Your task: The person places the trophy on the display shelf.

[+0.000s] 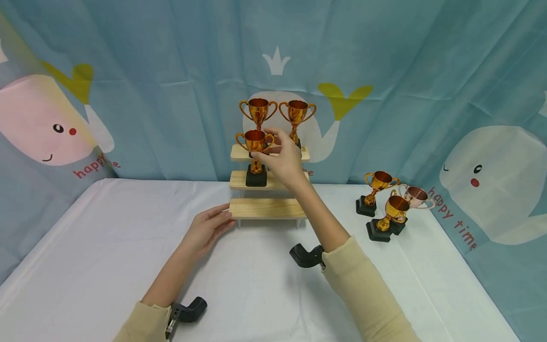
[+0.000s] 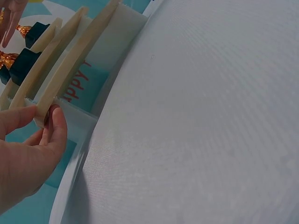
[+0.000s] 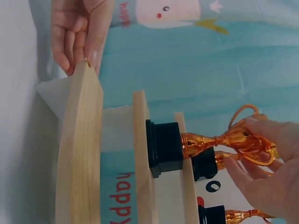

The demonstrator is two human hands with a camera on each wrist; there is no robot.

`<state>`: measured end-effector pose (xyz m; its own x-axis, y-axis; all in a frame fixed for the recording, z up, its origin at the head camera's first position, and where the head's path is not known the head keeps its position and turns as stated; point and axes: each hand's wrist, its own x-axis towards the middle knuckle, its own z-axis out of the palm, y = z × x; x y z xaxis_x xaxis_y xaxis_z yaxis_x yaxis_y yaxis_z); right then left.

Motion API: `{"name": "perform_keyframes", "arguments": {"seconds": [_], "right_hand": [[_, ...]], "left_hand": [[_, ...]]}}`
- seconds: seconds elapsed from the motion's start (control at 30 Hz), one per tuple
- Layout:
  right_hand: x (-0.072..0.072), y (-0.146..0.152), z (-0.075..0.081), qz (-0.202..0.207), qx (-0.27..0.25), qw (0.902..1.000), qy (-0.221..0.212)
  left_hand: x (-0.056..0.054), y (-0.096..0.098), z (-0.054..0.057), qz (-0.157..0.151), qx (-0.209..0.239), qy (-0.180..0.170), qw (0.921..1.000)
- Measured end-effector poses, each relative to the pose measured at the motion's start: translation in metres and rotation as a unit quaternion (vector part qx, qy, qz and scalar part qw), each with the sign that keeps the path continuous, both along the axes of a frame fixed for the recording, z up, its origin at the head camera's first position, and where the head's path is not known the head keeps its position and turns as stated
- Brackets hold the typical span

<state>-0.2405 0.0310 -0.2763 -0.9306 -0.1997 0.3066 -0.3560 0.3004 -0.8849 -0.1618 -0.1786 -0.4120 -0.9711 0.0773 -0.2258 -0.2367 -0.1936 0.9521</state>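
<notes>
The orange-gold trophy [image 1: 256, 167] stands upright near the left end of the stand's middle tier [image 1: 280, 182], its black base apparently flush on the wood; the right hand [image 1: 284, 156] pinches its cup between thumb and fingers. It looks light, stiff and slick, probably plated plastic, with thin handles that could snap; the stem or base would give a surer hold than those loops. The left hand [image 1: 209, 230] pinches the left end of the bottom tier [image 1: 267, 209], a likely help since the stand seems light enough to slide. Two similar trophies [image 1: 296, 111] occupy the top tier [image 1: 238, 153]; three more [image 1: 396, 209] sit rightward on the white-covered bench [image 1: 256, 285].
</notes>
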Motion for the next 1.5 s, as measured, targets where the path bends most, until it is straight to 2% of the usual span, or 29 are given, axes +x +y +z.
{"name": "perform_keyframes", "arguments": {"seconds": [0.43,0.8,1.5], "right_hand": [[0.009,0.015,-0.007,-0.007,-0.03,0.9995,-0.012],[0.022,0.04,-0.019,-0.01,-0.033,0.9994,0.003],[0.048,0.08,-0.035,-0.073,0.003,0.9973,0.01]], "left_hand": [[-0.001,-0.001,0.0,0.001,-0.007,-0.004,1.0],[-0.003,-0.001,-0.001,0.006,-0.016,-0.012,0.9998],[-0.001,-0.001,0.0,0.006,-0.024,-0.009,0.9996]]}}
